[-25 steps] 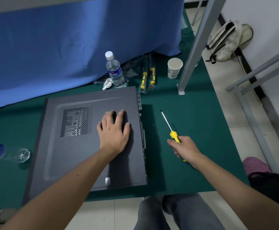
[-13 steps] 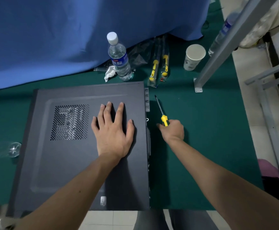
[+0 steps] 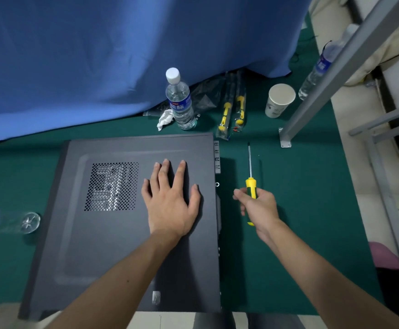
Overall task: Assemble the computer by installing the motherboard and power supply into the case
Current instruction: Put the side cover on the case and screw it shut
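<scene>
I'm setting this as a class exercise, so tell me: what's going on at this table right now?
A person is working on a computer case lying flat on a green table, side panel closed and facing up. The left hand rests flat on the panel beside its vent. The right hand grips a yellow screwdriver just right of the case, tip pointing away. A bottle, a cup and two bagged screwdrivers stand behind.

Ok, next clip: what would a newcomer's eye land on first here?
Probably the dark computer case lying flat on the green table, side panel closed, with the left hand pressed flat on it. Next, the yellow-handled screwdriver gripped by the right hand just right of the case, tip pointing away. Behind stands a water bottle against the blue cloth.
</scene>
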The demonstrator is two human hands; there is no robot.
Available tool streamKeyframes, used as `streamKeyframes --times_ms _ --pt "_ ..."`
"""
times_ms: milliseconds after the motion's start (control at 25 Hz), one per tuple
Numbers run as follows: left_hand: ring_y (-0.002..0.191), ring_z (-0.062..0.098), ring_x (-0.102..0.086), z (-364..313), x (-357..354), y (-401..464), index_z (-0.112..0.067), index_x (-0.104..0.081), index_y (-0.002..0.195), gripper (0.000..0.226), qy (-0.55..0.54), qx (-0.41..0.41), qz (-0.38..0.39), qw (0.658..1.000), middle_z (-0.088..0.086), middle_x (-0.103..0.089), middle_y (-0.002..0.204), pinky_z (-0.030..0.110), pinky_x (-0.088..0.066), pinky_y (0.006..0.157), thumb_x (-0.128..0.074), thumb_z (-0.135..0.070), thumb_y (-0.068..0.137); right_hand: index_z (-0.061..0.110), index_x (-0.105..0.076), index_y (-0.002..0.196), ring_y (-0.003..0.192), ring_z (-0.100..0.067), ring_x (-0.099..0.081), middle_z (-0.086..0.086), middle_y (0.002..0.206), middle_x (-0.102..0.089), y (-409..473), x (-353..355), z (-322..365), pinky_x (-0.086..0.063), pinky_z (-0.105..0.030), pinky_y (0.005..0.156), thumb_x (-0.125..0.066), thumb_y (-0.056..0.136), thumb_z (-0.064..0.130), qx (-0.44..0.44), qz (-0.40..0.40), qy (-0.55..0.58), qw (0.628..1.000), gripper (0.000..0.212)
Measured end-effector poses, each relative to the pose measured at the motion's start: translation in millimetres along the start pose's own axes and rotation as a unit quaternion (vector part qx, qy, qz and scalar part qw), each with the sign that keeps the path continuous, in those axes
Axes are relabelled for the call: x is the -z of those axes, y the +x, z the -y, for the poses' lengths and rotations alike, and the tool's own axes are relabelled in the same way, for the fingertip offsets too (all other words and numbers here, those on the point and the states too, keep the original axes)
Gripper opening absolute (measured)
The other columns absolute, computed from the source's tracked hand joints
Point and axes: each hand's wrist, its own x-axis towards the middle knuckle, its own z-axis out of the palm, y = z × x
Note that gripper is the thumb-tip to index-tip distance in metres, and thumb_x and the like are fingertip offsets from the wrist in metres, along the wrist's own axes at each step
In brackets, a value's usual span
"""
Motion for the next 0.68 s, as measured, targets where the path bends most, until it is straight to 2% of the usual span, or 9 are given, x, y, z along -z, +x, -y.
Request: streamKeyframes --times_ms 160,240,280,320,400,440,560,680 --pt "0.149 0.026 -0.017 0.8 6.2 -0.6 -0.031 -0.049 0.141 0.055 -0.054 0.002 0.035 0.998 0.008 -0.034 0.155 0.049 -0.009 0.119 -0.049 -0.051 0.090 0.008 -0.067 0.093 0.051 -0.005 -0.052 0.005 0.071 -0.071 -46.8 12.4 27.7 -0.048 -0.020 0.050 -0.069 0.091 0.017 0.041 0.049 0.043 0.997 0.009" --pt "0.148 0.023 -0.022 -3.8 18.6 -3.8 -0.030 -0.058 0.134 0.044 -0.135 0.014 0.063 0.989 0.004 -0.040 0.150 0.044 -0.007 0.121 -0.061 -0.040 0.091 0.007 -0.067 0.094 0.052 -0.007 -0.052 0.003 0.073 -0.072 -72.1 19.7 40.2 -0.049 -0.022 0.052 -0.069 0.092 0.018 0.055 0.074 0.043 0.995 0.012" --pt "0.143 0.022 -0.033 -7.5 27.8 -7.0 -0.027 -0.063 0.128 0.037 -0.211 0.010 0.079 0.974 0.003 -0.048 0.143 0.041 -0.013 0.121 -0.066 -0.032 0.091 0.007 -0.067 0.094 0.052 -0.007 -0.052 0.003 0.073 -0.071 -84.0 22.6 46.0 -0.049 -0.022 0.053 -0.069 0.092 0.019 0.063 0.090 0.046 0.993 0.012" --pt "0.132 0.019 -0.047 -13.1 40.7 -11.4 -0.024 -0.066 0.121 0.031 -0.306 -0.005 0.103 0.946 0.002 -0.057 0.133 0.041 -0.025 0.118 -0.069 -0.024 0.091 0.008 -0.066 0.093 0.053 -0.008 -0.052 0.003 0.073 -0.071 -96.3 25.3 53.0 -0.049 -0.023 0.053 -0.068 0.092 0.020 0.074 0.107 0.049 0.990 0.012" --pt "0.108 0.014 -0.064 -27.6 69.2 -25.1 -0.018 -0.069 0.114 0.025 -0.460 -0.050 0.172 0.870 0.000 -0.068 0.115 0.040 -0.047 0.103 -0.071 -0.011 0.090 0.008 -0.066 0.091 0.055 -0.010 -0.052 0.001 0.070 -0.068 -117.7 28.6 66.1 -0.048 -0.024 0.053 -0.067 0.093 0.020 0.093 0.143 0.048 0.984 0.012" --pt "0.102 0.015 -0.068 -34.1 83.3 -32.5 -0.015 -0.070 0.113 0.025 -0.496 -0.076 0.188 0.844 0.000 -0.071 0.110 0.039 -0.052 0.097 -0.070 -0.007 0.090 0.007 -0.065 0.090 0.055 -0.011 -0.052 0.000 0.069 -0.066 -128.1 29.7 72.0 -0.047 -0.025 0.053 -0.066 0.093 0.019 0.104 0.159 0.048 0.981 0.012" --pt "0.095 0.022 -0.071 -41.7 117.8 -50.0 -0.011 -0.072 0.109 0.023 -0.546 -0.114 0.160 0.815 0.005 -0.074 0.101 0.037 -0.056 0.091 -0.069 -0.001 0.089 0.004 -0.065 0.088 0.054 -0.013 -0.050 -0.003 0.067 -0.063 -159.4 34.8 83.9 -0.045 -0.025 0.050 -0.066 0.092 0.018 0.131 0.197 0.041 0.971 0.014" --pt "0.088 0.021 -0.071 -39.2 147.1 -62.3 -0.021 -0.076 0.097 0.022 -0.567 -0.130 0.115 0.805 0.007 -0.073 0.093 0.036 -0.057 0.085 -0.073 -0.003 0.084 0.004 -0.066 0.088 0.052 -0.012 -0.050 -0.005 0.066 -0.062 -187.5 40.3 90.6 -0.044 -0.023 0.048 -0.068 0.090 0.021 0.140 0.234 0.030 0.962 0.017"
